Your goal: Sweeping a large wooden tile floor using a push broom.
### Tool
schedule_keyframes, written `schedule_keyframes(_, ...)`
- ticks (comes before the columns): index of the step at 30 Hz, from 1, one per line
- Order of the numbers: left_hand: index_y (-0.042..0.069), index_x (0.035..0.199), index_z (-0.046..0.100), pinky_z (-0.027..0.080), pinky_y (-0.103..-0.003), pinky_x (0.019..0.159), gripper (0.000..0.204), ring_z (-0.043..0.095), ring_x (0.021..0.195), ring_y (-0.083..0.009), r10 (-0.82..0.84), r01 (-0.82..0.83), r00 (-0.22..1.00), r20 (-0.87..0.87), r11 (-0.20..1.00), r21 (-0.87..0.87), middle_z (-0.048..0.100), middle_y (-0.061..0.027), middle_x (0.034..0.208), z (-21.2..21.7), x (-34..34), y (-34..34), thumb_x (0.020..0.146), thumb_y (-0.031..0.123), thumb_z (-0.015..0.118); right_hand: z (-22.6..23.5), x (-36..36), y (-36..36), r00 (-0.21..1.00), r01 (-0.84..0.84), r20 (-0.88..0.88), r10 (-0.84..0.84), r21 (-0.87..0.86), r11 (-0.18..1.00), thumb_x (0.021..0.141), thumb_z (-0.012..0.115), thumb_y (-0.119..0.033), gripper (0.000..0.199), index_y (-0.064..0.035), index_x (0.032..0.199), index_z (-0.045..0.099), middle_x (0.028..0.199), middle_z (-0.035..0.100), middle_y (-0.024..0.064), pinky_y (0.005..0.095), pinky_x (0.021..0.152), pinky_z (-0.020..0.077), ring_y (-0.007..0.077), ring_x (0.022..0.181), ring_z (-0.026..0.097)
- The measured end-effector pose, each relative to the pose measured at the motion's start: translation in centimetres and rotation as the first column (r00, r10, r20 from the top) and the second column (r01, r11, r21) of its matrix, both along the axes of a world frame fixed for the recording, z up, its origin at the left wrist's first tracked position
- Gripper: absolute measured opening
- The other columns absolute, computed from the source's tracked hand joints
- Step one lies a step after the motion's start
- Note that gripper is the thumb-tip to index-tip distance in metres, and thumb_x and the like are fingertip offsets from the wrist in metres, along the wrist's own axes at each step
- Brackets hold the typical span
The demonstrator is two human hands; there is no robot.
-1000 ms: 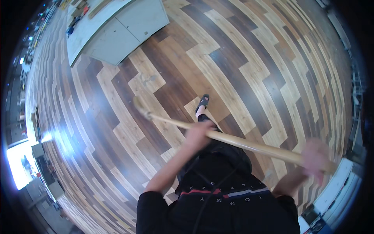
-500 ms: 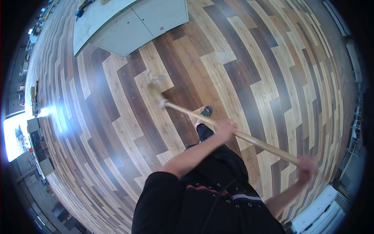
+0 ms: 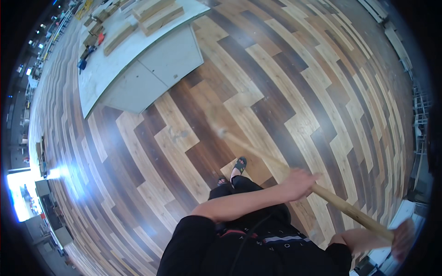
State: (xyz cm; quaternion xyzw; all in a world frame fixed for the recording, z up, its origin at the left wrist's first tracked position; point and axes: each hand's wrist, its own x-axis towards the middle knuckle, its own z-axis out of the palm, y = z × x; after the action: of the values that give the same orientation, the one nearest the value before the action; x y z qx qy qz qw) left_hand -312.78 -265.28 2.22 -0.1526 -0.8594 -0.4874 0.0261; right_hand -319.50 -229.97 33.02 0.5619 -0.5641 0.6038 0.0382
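A long wooden-handled broom (image 3: 352, 211) slants across the view from the lower right to the middle, with its far end pointing up and left. Its pale head is smeared by motion, so the bristles hardly show. My left hand (image 3: 300, 185) wraps the middle of the handle, one finger sticking out past it. At the handle's near end, my right hand (image 3: 403, 240) is closed round the stick and blurred. Below the left hand are my sandalled feet (image 3: 239, 165) on the wood-patterned floor (image 3: 276, 124). A small greyish patch (image 3: 179, 133) lies on the floor left of the broom head.
A white cabinet table (image 3: 161, 69) stands at the upper left, with wooden blocks (image 3: 120, 39) and a blue tool (image 3: 82, 64) on top. White shelving (image 3: 421, 119) lines the right side. A bright opening (image 3: 20, 195) and dark furniture are at the far left.
Both hands and the broom have shifted to the right, the broom head swinging right across the floor. My view has tilted, showing more of the table and both feet.
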Motion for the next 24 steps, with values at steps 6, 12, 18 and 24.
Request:
schedule_keyframes(6, 0.007, 0.106, 0.065, 0.052, -0.039, 0.085, 0.034, 0.067, 0.100, -0.0342, 0.393, -0.393, 0.831, 0.394, 0.916, -0.085, 0.070, -0.0130, 0.101, -4.3, 7.5, -17.6, 0.073, 0.001, 0.065, -14.5, -5.0, -24.0, 0.855, -0.155, 0.503, 0.123, 0.022, 0.988, 0.089, 0.060, -0.038, 0.033, -0.0075, 0.076, 0.063, 0.072, 0.065, 0.0040, 0.0332, 0.055, 0.0435, 0.0188, 0.060, 0.059)
schedule_keyframes(12, 0.014, 0.100, 0.069, 0.048, -0.042, 0.094, 0.030, 0.061, 0.109, -0.0320, 0.688, -0.346, 0.496, 0.531, 0.717, -0.605, 0.067, -0.0120, 0.105, -20.0, 21.9, -33.6, 0.075, -0.001, 0.062, -25.4, 3.3, -41.7, 0.572, -0.480, 0.818, 0.066, 0.269, 0.835, 0.090, 0.070, -0.011, 0.009, -0.0034, 0.095, 0.069, 0.091, 0.069, 0.0024, 0.0274, 0.079, 0.0493, 0.0117, 0.086, 0.063)
schedule_keyframes(18, 0.013, 0.091, 0.066, 0.050, -0.042, 0.085, 0.031, 0.061, 0.100, -0.0310, 0.284, -0.227, 0.885, 0.369, 0.955, -0.191, 0.065, -0.0065, 0.094, -21.9, 7.5, -29.7, 0.062, 0.002, 0.070, -23.8, -2.1, -33.2, 0.489, -0.025, 0.755, -0.437, 0.513, 0.858, 0.087, 0.067, -0.008, 0.009, -0.0002, 0.087, 0.070, 0.090, 0.071, 0.0140, 0.0415, 0.087, 0.0544, 0.0262, 0.091, 0.069)
schedule_keyframes(24, 0.015, 0.094, 0.065, 0.039, -0.050, 0.082, 0.027, 0.057, 0.103, -0.0299, -0.198, 0.196, 0.919, 0.342, 0.980, 0.041, 0.061, -0.0047, 0.096, -14.7, -4.9, -16.2, 0.069, 0.007, 0.071, -11.5, 0.6, -22.4, 0.558, 0.620, 0.461, -0.690, 0.321, 0.716, 0.097, 0.051, -0.041, 0.046, -0.0085, 0.065, 0.049, 0.065, 0.051, 0.0074, 0.0404, 0.065, 0.0474, 0.0238, 0.067, 0.056)
